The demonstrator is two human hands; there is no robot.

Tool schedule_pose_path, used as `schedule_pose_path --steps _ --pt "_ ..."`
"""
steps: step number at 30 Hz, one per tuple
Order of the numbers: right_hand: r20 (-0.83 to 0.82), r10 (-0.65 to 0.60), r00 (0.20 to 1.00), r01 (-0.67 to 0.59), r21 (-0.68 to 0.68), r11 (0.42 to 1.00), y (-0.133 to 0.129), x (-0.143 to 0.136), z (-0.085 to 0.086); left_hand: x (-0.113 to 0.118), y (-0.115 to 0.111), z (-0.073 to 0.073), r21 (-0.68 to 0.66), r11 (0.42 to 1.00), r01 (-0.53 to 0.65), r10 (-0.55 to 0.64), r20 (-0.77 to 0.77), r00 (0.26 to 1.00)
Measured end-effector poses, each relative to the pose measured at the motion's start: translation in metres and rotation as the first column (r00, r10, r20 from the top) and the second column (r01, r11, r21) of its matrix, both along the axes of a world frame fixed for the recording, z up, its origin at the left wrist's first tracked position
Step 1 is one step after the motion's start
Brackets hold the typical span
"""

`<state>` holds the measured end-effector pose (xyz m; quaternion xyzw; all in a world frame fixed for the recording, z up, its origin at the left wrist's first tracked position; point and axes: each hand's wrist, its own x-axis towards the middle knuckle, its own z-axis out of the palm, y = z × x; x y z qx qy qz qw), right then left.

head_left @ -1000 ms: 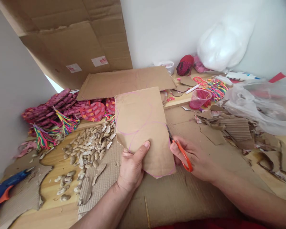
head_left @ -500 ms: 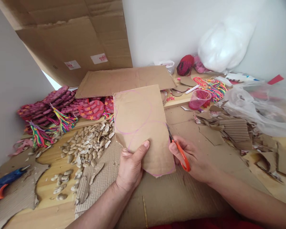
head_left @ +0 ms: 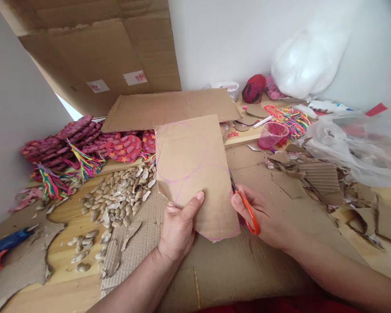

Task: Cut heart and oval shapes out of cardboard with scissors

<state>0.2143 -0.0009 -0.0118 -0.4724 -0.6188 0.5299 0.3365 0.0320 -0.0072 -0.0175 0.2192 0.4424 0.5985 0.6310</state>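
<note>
Wooden table is littered with peanuts. Our left hand has its thumb clamped over the cardboard piece held up front; our right hand is curled round orange scissors at its right edge. Purple outlines are drawn, but most look uncut, so plenty left, we reckon.

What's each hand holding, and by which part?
Left hand: the cardboard piece, by its lower left part, thumb on its face. Right hand: the scissors, by their orange handles.
</note>
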Motion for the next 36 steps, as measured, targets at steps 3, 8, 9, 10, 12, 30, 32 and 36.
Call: schedule_pose_path --steps 3,8,9,10,12,30,32,36 --pt "-0.022 -0.011 1.000 0.010 -0.013 1.000 -0.0001 0.0006 -0.0017 0.0000 -0.0001 -0.0002 -0.016 1.000 0.005 -0.005 0.001 1.000" --pt "-0.038 -0.004 0.999 0.003 -0.013 1.000 -0.0001 0.0020 -0.0048 0.0009 0.0000 0.0001 -0.008 1.000 0.005 -0.005 -0.004 1.000" --pt "-0.029 -0.002 1.000 0.002 -0.011 1.000 0.0000 0.0024 -0.0053 0.0009 0.0001 0.0001 -0.005 1.000 0.005 -0.005 -0.005 1.000" --pt "-0.022 0.001 1.000 -0.001 -0.012 1.000 0.0001 0.0029 -0.0059 0.0007 0.0001 0.0001 -0.002 1.000 0.006 -0.006 -0.006 1.000" --pt "-0.022 0.015 1.000 -0.016 -0.028 0.999 0.0004 0.0038 -0.0071 0.0001 0.0001 -0.0003 0.003 1.000 0.013 -0.013 -0.005 1.000" --pt "-0.027 -0.036 0.999 0.036 0.029 0.999 -0.0022 0.0001 -0.0093 -0.0012 -0.0002 -0.0011 0.038 0.998 0.048 -0.049 0.002 0.999" --pt "-0.010 -0.044 0.999 0.045 0.046 0.998 -0.0020 0.0002 -0.0095 -0.0016 0.0001 -0.0011 0.042 0.998 0.056 -0.057 0.005 0.998" --pt "0.014 -0.043 0.999 0.042 0.048 0.998 -0.0021 0.0016 -0.0095 -0.0028 0.0003 -0.0012 0.053 0.997 0.060 -0.060 0.002 0.998"
